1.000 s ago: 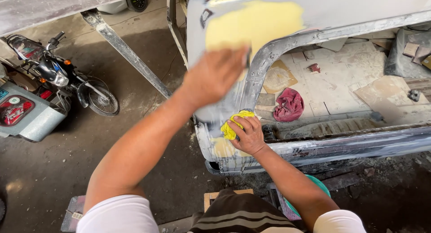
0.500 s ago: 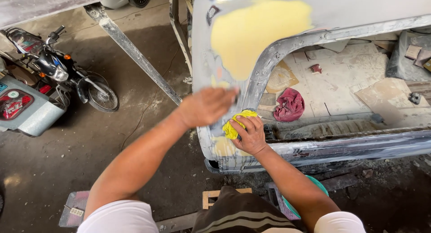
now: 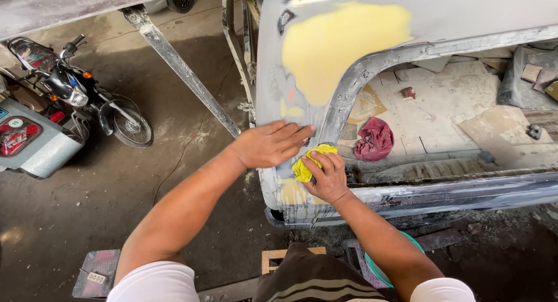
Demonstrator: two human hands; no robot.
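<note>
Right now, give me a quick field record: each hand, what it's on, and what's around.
left hand: flat, palm down on the grey car body panel
right hand: gripping a yellow cloth against the panel edge
panel: large yellow filler patch above the hands
inside body: red rag on the floor
surroundings: motorcycle to the left, on the concrete floor

A crumpled yellow cloth (image 3: 310,163) is bunched against the lower corner of a bare grey sanded metal car-body panel (image 3: 465,11), which carries a large pale-yellow filler patch (image 3: 340,46) above and smaller yellow spots near the cloth.
</note>
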